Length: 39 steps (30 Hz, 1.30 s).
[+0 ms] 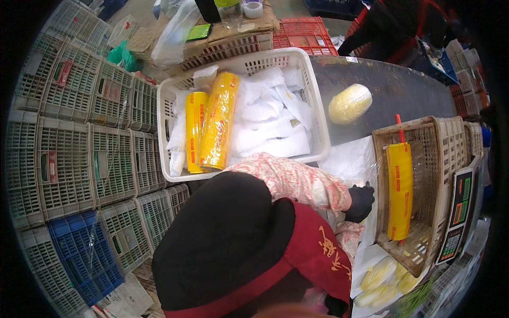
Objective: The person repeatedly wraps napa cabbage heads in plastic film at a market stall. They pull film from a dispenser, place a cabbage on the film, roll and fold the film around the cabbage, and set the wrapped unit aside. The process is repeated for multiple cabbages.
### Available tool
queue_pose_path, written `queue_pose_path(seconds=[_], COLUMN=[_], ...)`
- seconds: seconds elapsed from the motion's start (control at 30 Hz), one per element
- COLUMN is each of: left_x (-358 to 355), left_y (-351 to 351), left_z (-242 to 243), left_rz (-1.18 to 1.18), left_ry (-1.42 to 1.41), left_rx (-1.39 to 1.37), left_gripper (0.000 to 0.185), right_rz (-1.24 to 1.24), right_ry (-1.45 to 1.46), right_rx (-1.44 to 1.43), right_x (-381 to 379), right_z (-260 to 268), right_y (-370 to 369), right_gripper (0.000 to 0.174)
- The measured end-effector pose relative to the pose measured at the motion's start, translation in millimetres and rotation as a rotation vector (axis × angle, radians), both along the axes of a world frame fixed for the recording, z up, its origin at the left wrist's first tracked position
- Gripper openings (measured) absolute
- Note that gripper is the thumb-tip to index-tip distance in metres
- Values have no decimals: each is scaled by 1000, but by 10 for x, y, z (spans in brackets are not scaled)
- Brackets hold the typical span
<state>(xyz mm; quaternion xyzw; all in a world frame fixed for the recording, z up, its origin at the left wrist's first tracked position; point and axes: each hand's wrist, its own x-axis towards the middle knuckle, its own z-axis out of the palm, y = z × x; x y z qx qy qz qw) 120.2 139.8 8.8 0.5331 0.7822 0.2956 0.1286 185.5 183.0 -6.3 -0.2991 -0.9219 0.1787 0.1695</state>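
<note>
My left hand (360,202), in a black glove, is over a white work surface (346,159) partly covered with clear film. Its fingers are curled, and whatever they may hold is hidden. The pink-patterned left sleeve (302,185) reaches across from my body. Below it shows part of the right sleeve (350,236); the right hand itself is out of sight. Just beyond the left hand, a yellow roll of plastic film (399,190) sits on a red rod (399,123) in a dirty crate (431,159). A wrapped napa cabbage (350,104) lies on the dark table (381,79).
A white basket (324,131) holds white foam netting (266,119) and two yellow film rolls (218,123). Several napa cabbages (381,278) lie near a digital scale (455,214). Stacked crates (71,159) line the left. Another person (397,28) is at upper right.
</note>
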Motion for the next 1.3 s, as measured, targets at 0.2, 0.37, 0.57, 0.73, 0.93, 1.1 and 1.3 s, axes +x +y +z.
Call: queue_pose_path(seconds=[0.2,0.37,0.57,0.73,0.93,1.1,1.3], left_x=[-2341,-4113,-5095,-5808,-5950,-5881,-5890], left_y=[-1184,-3381,-4803,-5552,-5574,-5383,-5153], left_z=[338,712,726,348,80,238,275], left_rz=[325,875,1457,1194,923,1143,1334], left_ry=[133,557,772,331,45,50,152], left_rx=[603,237,-155,150,546,414,229], left_gripper=[26,23,36,46,56,51,45], right_rz=[-74,-81,-128,-74,-86,-75,-81], right_ry=[-2,-35,-125,-100,-142,-154,-177], right_rx=[-17,34,30,5,50,67,96], right_x=[11,4,-28,10,41,-3,-16], right_z=[-141,-69,5,-64,-87,-29,-3], right_y=[80,1,-118,-48,-12,-16,-11], right_gripper=[50,49,48,47,48,48,49])
